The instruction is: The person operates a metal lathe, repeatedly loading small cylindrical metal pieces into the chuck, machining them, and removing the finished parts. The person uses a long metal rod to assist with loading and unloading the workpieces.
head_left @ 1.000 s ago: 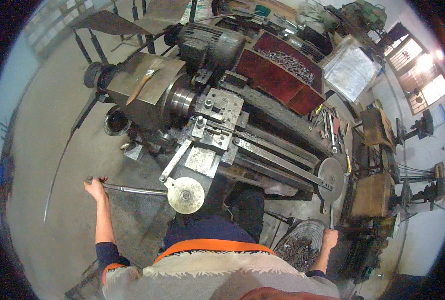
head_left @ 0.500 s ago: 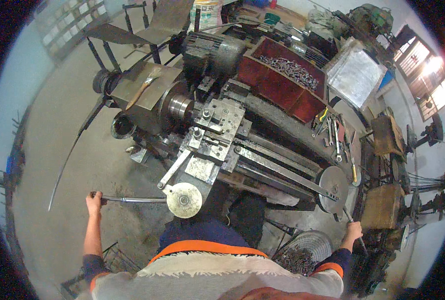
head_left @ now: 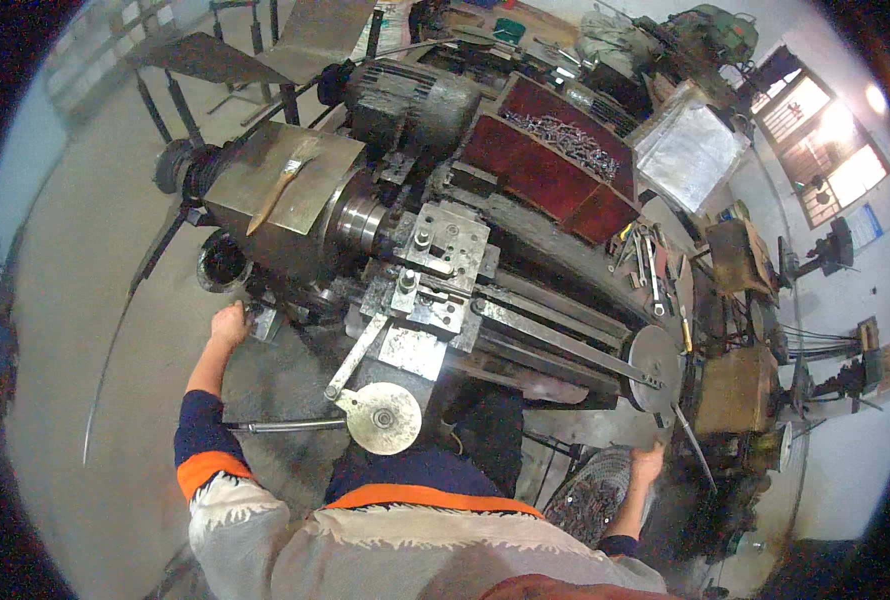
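My left hand (head_left: 231, 325) has its fingers curled at a metal bracket (head_left: 267, 323) below the headstock (head_left: 285, 215) of a lathe; what the fingers hold is hidden. Apart from it, a long lever (head_left: 290, 426) runs to a round pale plate (head_left: 383, 418) in front of me. My right hand (head_left: 647, 462) is closed around the lower end of a short handle (head_left: 662, 424) under a grey disc (head_left: 655, 368). Another rod (head_left: 695, 450) sticks out from that disc, free of the hand. Between the two hands lies the tool slide (head_left: 440, 245), next to the shiny chuck (head_left: 363, 222).
A wooden-handled brush (head_left: 277, 195) rests on the headstock. Behind the bed, a red tray (head_left: 520, 160) holds many small metal parts; wrenches (head_left: 655, 270) lie to its right. A round basket (head_left: 590, 495) of parts stands low by my right arm. A long thin rod (head_left: 105, 370) slants down at left.
My left hand has let go of the long lever and moved up to the headstock's underside. My right hand has shifted left, from the rod to the short handle. The view has tilted slightly.
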